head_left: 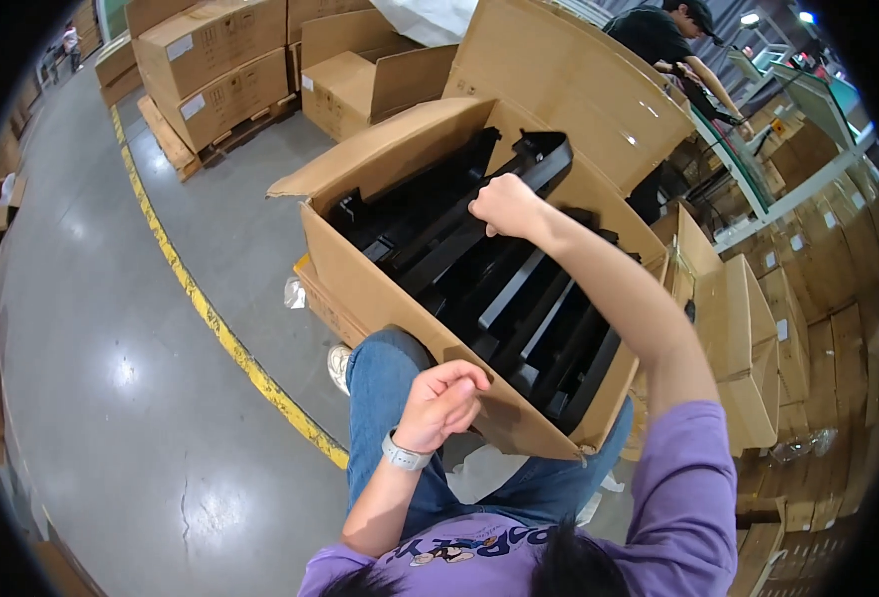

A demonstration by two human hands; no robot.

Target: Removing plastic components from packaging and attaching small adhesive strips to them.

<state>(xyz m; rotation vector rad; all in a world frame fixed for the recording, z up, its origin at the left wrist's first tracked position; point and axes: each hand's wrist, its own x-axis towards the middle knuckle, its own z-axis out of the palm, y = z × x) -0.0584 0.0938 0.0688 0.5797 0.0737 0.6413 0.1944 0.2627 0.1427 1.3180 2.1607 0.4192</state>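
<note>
An open cardboard box [410, 291] stands in front of me, tilted to the view, with several long black plastic parts [504, 298] lying side by side in it. One black part with a curved end [551, 164] rises toward the box's far side. Over that part is my right hand [507, 207], closed in a fist, its palm side hidden; whether it grips the part cannot be seen. By the box's near wall, my left hand [444, 403] has its fingers curled in, with nothing visible in them. A pale-banded watch [405, 453] is on the left wrist.
Stacked cartons [230, 75] sit on a wooden pallet [169, 139] at far left, beside another open carton [345, 90]. A yellow line [206, 308] crosses the grey floor. At far right a person [666, 45] works by a glass-topped table [733, 164]. More cartons [808, 239] fill the right.
</note>
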